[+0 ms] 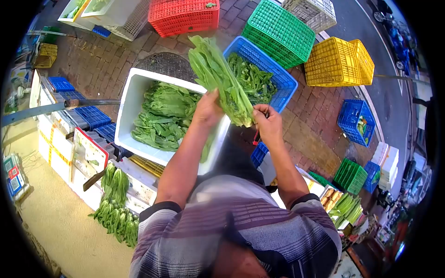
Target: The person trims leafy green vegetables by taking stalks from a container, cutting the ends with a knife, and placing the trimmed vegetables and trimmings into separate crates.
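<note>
A long bunch of leaf lettuce (218, 74) is raised between my hands, leaves pointing up-left and pale stem ends toward my right hand. My left hand (210, 110) is closed around its side. The fingers of my right hand (269, 123) are curled at the stem ends, thumb against the cut base. A small red-and-dark tool (256, 137) sticks out below those right fingers; its kind is unclear. Beneath my left forearm stands a white foam box (126, 116) holding more lettuce (167, 113). Behind the raised bunch, a blue crate (283, 83) contains loose greens (250, 76).
Red (183, 18), green (278, 32) and yellow (333, 62) crates stand on the brick pavement ahead. A metal pole (60, 106) reaches in from the left. More bunched greens (116, 199) lie left of my body. Another blue crate (356, 121) sits at the right kerb.
</note>
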### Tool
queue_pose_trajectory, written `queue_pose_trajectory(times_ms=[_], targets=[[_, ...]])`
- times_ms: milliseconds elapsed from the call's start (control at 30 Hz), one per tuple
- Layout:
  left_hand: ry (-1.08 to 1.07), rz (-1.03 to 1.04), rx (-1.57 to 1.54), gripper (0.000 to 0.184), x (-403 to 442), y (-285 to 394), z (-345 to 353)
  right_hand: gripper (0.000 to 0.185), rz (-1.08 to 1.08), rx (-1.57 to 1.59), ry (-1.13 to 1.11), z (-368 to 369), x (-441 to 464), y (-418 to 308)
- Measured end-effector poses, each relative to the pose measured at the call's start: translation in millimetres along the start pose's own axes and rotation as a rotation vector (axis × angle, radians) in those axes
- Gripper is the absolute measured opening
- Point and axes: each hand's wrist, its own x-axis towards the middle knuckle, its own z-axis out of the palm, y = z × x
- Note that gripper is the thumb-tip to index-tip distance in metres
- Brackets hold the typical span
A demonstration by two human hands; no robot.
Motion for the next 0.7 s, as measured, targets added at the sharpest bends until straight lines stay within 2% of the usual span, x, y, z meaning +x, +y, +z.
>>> queue_pose_trajectory(times_ms=[133, 167, 233, 333, 433, 533, 633, 667, 700], targets=[[0.019, -0.073, -0.104, 0.044, 2, -4, 3, 0.015, 0.081, 0.132, -0.055, -10, 2, -9], [-0.035, -0.091, -0.139, 0.045, 5, -7, 2, 0.015, 0.106, 0.140, -0.081, -13, 3, -10], [-0.146, -0.125, -0.208, 0.048, 14, -12, 1, 0.014, 0.098, 0.100, -0.147, -15, 0, -15], [-0.069, -0.157, -0.167, 0.050, 17, -19, 0, 0.016, 0.057, 0.038, -0.169, -20, -7, -17], [-0.031, -0.157, -0.184, 0.048, 19, -25, -2, 0.014, -0.012, -0.168, -0.106, -27, -10, -25], [0.004, -0.148, -0.152, 0.044, 21, -27, -5, 0.012, -0.032, -0.056, -0.080, -31, -13, -26], [0.056, -0.186, -0.122, 0.041, 25, -24, -16, 0.012, -0.013, 0.312, 0.051, -37, -15, -46], [0.077, -0.207, -0.117, 0.040, 25, -25, -22, 0.012, -0.096, 0.317, 0.033, -53, -6, -38], [0.107, -0.186, -0.106, 0.039, 23, -24, -22, 0.013, -0.084, 0.291, 0.073, -62, 1, -32]])
